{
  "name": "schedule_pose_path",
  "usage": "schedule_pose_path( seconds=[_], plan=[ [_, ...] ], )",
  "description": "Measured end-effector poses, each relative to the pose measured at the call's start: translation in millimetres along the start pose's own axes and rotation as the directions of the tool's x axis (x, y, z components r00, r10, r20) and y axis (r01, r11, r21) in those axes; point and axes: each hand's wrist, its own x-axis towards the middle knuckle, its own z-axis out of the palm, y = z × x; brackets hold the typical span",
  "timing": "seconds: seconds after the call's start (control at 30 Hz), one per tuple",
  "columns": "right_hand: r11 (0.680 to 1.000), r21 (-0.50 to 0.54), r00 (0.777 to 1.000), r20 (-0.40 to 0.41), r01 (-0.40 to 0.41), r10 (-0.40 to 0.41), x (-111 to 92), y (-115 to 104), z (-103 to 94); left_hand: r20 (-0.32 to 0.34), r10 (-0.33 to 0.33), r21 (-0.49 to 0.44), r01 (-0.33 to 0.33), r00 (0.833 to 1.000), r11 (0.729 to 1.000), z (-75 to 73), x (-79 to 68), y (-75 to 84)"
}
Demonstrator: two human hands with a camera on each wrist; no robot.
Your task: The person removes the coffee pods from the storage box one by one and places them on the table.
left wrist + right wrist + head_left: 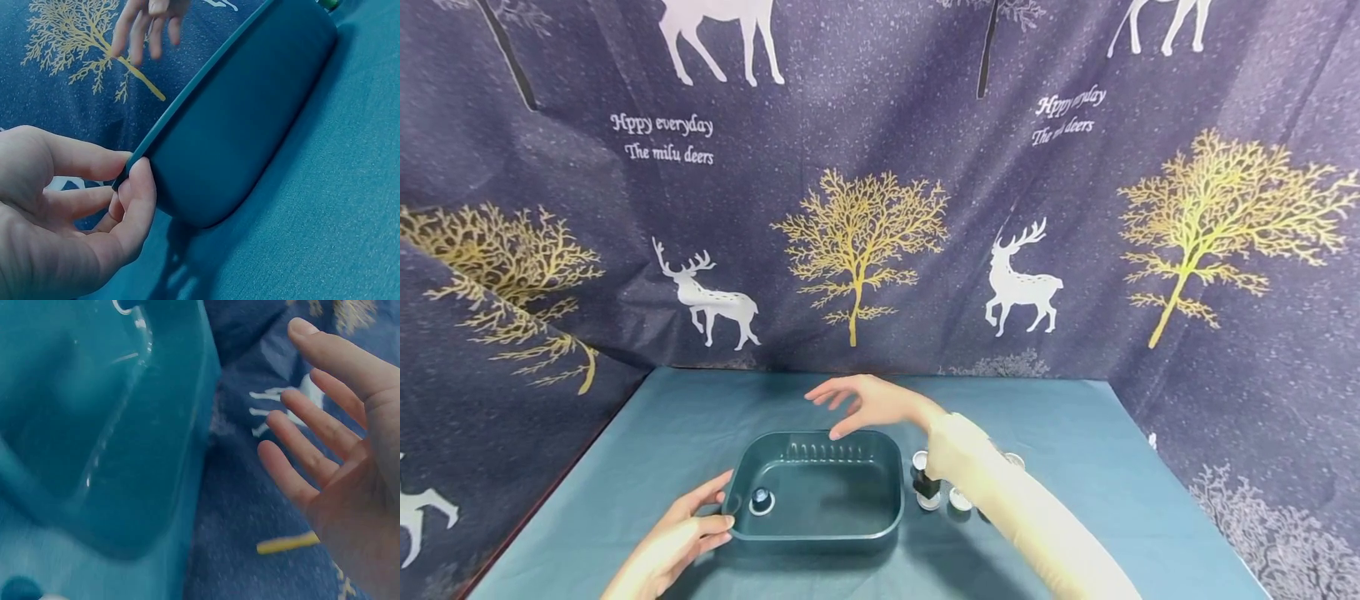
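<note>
A dark teal rectangular basin [827, 492] with rounded corners sits on the teal tabletop. At its left end my left hand [681, 529] pinches the rim between thumb and fingers, which the left wrist view shows closely at the hand [75, 219]. Over the far rim hovers my right hand [871, 400], fingers spread and loosely bent. Nothing is in its grasp in the right wrist view, where the hand [344, 431] is beside the basin [144, 506]. Inside the basin, near the left end, lies a small round dark-topped object [762, 497] with a white ring around it.
Several small round white-topped items [959, 499] stand right of the basin, partly hidden by my right sleeve [1000, 500]. A small dark object [925, 482] lies among them. Behind the table hangs a dark curtain [895, 275] printed with deer and gold trees.
</note>
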Motion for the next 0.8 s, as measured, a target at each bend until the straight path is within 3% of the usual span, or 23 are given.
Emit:
schedule_pose_path(
  seconds=[0.4,0.8],
  plan=[
    [0.994,-0.075,0.993,0.088,0.079,-0.072,41.6,2.8,30.9,-0.015,0.02,0.012,-0.019,1.0,1.0,0.2,-0.9,-0.4],
    [0.984,-0.14,0.987,0.136,0.109,-0.09,62.1,-6.2,54.1,0.0,0.03,-0.001,-0.03,1.0,1.0,0.2,-0.4,-2.3]
  ],
)
